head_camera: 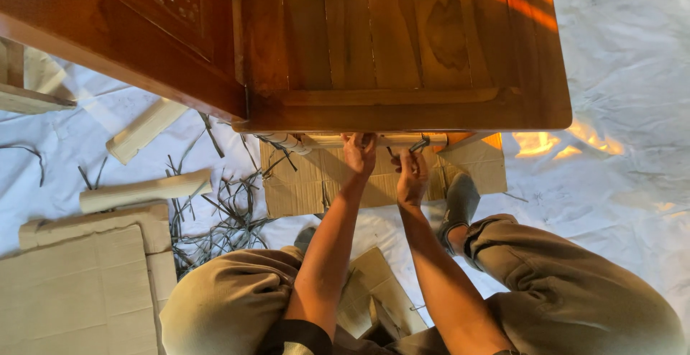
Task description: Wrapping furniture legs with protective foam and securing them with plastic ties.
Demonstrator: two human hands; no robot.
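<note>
My left hand grips the wrapped leg under the table; right hand pinches a strap.

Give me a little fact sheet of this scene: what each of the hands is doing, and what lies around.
left hand: gripping the paper-wrapped leg under the wooden furniture piece
right hand: pinching a grey strap at that same leg
under the leg: flat cardboard sheet
floor cover: white sheeting
loose bits: pile of grey strap offcuts
to the person's left: wrapped roll and cardboard-wrapped bundle
posture: crouching, knees apart, grey shoe on the sheeting
</note>
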